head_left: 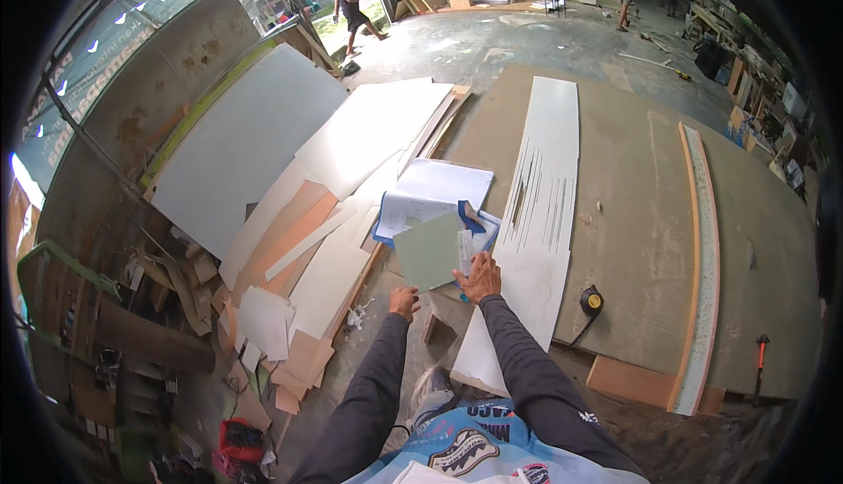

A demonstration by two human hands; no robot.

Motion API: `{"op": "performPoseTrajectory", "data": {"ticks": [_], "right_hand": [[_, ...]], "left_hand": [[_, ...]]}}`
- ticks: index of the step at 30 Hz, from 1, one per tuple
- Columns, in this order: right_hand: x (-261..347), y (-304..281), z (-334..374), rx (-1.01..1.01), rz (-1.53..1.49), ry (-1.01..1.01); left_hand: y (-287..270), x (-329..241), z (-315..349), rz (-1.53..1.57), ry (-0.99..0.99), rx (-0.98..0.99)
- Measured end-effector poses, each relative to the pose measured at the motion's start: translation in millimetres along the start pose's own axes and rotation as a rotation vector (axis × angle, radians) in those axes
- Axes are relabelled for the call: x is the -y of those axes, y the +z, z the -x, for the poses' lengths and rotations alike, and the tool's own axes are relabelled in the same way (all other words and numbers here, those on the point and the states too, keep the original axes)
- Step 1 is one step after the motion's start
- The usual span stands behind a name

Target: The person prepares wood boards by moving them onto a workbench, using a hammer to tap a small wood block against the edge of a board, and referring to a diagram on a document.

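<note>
A flat, pale green rectangular panel (428, 251) is tilted in front of me, over an open blue binder (443, 184) with white pages. My left hand (404, 303) is closed at the panel's lower left corner. On the lower right side, my right hand (479, 278) has its fingers closed on the edge, near a white printed strip. A dark blue piece (471, 216) lies on the binder beside the panel's upper right corner. The panel hides part of the pages, and the fingertips are only partly visible.
A long white board (551, 168) with dark slits lies right of the binder on a brown sheet (637, 212). A tape measure (592, 299), a long strip (700, 264) and a hammer (761, 365) are farther right. Offcuts (329, 273) pile up at left. People (353, 14) are far off.
</note>
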State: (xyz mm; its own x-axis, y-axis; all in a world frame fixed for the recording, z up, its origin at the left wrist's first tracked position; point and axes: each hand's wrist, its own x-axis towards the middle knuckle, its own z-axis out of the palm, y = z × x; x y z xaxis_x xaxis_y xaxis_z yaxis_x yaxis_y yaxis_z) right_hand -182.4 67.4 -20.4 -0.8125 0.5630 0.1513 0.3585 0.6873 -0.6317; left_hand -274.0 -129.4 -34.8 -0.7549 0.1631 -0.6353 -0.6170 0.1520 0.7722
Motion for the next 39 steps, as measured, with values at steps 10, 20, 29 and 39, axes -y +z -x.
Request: {"op": "performPoseTrajectory", "data": {"ticks": [10,20,29,39], "right_hand": [[0.8,17.7,-11.4,-0.052,0.057,0.135],[-7.7,0.3,-5.0,-0.148,-0.157,0.202],[-26.8,-31.2,29.0,-0.197,-0.262,0.187],[-76.5,-72.5,77.6,-0.331,-0.480,0.397]], "left_hand": [[4.4,-13.3,7.7,-0.044,0.051,0.178],[0.2,-11.5,26.7,0.255,0.116,0.501],[11.1,-14.2,51.4,0.221,0.103,0.557],[47.4,6.3,60.1,0.103,0.069,0.730]]}}
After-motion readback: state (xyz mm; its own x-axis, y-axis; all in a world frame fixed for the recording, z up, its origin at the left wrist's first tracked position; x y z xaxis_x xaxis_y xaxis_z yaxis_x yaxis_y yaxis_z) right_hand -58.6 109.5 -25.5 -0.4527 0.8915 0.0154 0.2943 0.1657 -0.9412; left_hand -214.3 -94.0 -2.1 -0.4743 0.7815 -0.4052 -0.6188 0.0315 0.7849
